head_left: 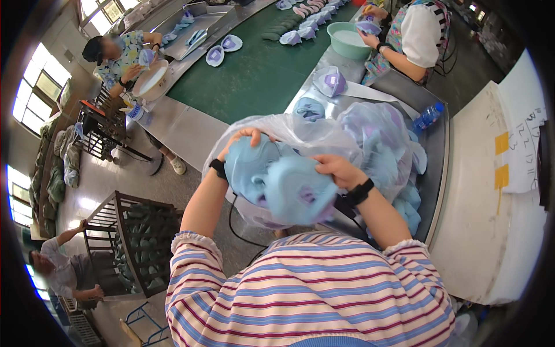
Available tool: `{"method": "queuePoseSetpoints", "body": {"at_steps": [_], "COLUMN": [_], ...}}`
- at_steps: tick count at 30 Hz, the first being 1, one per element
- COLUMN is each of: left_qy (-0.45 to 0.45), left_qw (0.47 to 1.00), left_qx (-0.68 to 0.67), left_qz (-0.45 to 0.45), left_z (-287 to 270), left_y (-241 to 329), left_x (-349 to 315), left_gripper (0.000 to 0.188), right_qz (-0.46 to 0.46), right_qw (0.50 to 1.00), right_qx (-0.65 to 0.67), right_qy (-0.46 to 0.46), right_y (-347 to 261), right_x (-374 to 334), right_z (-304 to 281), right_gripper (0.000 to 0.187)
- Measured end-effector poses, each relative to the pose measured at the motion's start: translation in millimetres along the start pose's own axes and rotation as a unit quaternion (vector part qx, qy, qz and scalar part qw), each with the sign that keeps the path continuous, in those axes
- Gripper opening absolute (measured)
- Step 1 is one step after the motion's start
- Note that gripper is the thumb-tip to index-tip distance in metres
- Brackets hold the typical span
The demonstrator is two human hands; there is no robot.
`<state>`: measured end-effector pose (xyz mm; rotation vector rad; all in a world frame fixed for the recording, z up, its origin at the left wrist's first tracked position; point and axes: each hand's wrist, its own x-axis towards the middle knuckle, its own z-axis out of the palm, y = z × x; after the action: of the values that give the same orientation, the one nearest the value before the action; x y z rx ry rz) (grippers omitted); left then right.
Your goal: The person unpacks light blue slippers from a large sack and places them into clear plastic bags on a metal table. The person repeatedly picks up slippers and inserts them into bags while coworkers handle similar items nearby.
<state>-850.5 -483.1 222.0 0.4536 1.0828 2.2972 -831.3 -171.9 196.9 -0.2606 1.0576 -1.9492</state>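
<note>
This view comes from a camera worn up on the head, the left one of two that sit side by side. It looks down and also out to the front. The striped shirt (312,272) is very close and fills the bottom middle. The left hand (243,139) and the right hand (341,170) are close too, near the middle of the view. Past them, the green tabletop (231,87) goes off toward the top and looks smaller far away. The lens sees very wide, from the windows (40,87) at the far left to the white board (471,191) at the right. Edges bend near the rim, and the corners are black.
</note>
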Motion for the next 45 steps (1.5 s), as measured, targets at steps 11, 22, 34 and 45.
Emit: {"method": "queuePoseSetpoints", "body": {"at_steps": [11,22,34,45], "left_qy": [0.047,0.165,0.183,0.358], "left_qw": [0.971,0.936,0.961,0.909], "left_qx": [-0.132,0.286,0.138,0.079], "left_qz": [0.194,0.124,0.152,0.198], "left_z": [44,77,139,131], "left_y": [-3,-3,-49,-41], "left_x": [-20,-10,-53,-84], "left_gripper": [0.024,0.029,0.043,0.048], "right_qz": [-0.084,-0.03,-0.162,-0.207], "right_qw": [0.973,0.988,0.949,0.863], "right_qx": [0.202,0.145,0.256,0.455], "right_qy": [-0.069,-0.043,-0.086,-0.067], "right_y": [5,13,24,17], "right_x": [-21,14,-11,-21], "right_z": [-34,35,22,-16], "right_gripper": [0.041,0.029,0.037,0.037]}}
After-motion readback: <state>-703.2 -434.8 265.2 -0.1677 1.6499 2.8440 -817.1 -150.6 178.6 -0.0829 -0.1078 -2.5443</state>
